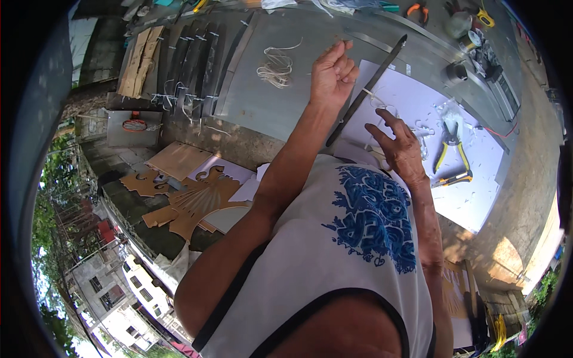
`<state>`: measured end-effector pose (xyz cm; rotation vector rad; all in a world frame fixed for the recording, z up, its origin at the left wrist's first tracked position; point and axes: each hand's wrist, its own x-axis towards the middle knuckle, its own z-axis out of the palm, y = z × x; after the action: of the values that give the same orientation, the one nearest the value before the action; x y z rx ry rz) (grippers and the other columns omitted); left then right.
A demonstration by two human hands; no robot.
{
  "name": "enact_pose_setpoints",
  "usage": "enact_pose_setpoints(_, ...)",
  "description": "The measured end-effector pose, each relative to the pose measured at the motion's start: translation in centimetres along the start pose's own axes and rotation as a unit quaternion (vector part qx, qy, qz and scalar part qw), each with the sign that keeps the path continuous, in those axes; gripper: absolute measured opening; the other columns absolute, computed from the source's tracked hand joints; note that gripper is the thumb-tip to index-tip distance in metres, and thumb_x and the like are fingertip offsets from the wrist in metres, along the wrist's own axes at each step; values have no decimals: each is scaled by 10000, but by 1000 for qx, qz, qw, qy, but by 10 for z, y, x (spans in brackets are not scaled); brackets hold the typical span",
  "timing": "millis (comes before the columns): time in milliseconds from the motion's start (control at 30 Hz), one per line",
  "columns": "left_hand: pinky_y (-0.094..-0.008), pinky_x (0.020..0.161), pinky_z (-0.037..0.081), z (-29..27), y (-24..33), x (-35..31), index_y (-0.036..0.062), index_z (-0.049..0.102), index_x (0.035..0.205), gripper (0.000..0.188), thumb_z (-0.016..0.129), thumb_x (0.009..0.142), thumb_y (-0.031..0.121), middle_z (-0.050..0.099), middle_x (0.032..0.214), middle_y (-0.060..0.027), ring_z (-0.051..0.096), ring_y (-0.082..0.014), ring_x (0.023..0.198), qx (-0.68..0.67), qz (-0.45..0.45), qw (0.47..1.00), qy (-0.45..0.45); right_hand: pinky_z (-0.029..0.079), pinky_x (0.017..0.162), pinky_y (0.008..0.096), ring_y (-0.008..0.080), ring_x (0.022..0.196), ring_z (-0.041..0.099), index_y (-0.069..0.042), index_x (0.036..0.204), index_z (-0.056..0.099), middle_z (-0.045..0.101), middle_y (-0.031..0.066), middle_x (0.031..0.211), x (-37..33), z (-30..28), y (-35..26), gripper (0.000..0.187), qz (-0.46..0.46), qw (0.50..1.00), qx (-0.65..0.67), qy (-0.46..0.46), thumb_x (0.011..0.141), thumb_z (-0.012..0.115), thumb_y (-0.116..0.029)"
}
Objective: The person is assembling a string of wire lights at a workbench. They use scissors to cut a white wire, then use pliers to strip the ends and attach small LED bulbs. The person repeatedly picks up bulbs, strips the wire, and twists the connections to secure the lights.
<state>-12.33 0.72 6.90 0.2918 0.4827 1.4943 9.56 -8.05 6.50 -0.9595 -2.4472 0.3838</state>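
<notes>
A long, narrow black bar (361, 98) lies slantwise, partly over a white sheet (439, 107). A thin white tie or cord (371, 93) crosses the bar near its middle. My left hand (334, 74) is raised to the left of the bar, fingers curled and fingertips pinched together; whatever they may hold is too small to make out. On the bar's right side, over the sheet, my right hand (399, 146) has its fingers bent but spread apart. Close by it are white strands and a clear plastic bag (450, 113). Yellow-and-black pliers (452, 149) lie farther right.
A coil of whitish cord (276, 68) rests on the grey tabletop (245, 101). Several black bars with white ties (194, 65) lie at the left beside cardboard strips (140, 62). Cut brown boards (206, 200) sit lower left. Orange-handled pliers (418, 12) and a tape roll (470, 40) are at the back.
</notes>
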Motion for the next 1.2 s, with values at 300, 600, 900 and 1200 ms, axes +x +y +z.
enact_pose_setpoints(300,-269,514,388,-19,-10,4,-70,557,1205,371,603,997,233,512,589,16,472,-103,505,138,-19,990,26,540,696,363,265,829,663,-24,1098,620,684,113,1029,-11,12,5,239,53,991,114,-55,860,626,1)
enact_pose_setpoints(600,-354,797,562,15,-34,-42,-41,672,1173,428,734,868,252,723,988,-227,712,-332,867,659,143,725,-139,311,430,250,49,468,413,6,1034,631,677,67,703,16,-18,-3,230,315,882,350,29,1015,563,-212)
enact_pose_setpoints(900,-253,716,563,29,-33,-57,-52,728,1021,184,723,906,90,742,878,-112,704,-135,792,519,-4,850,-89,458,568,288,114,584,585,3,1025,699,722,68,755,18,-36,-8,189,305,911,275,12,948,659,-165)
enact_pose_setpoints(1200,-271,711,557,46,-33,-63,-31,725,965,136,712,895,85,746,852,-98,710,-153,779,609,27,781,-137,506,656,252,85,709,623,-13,1056,728,728,64,827,16,-44,0,179,346,862,338,153,934,677,-135)
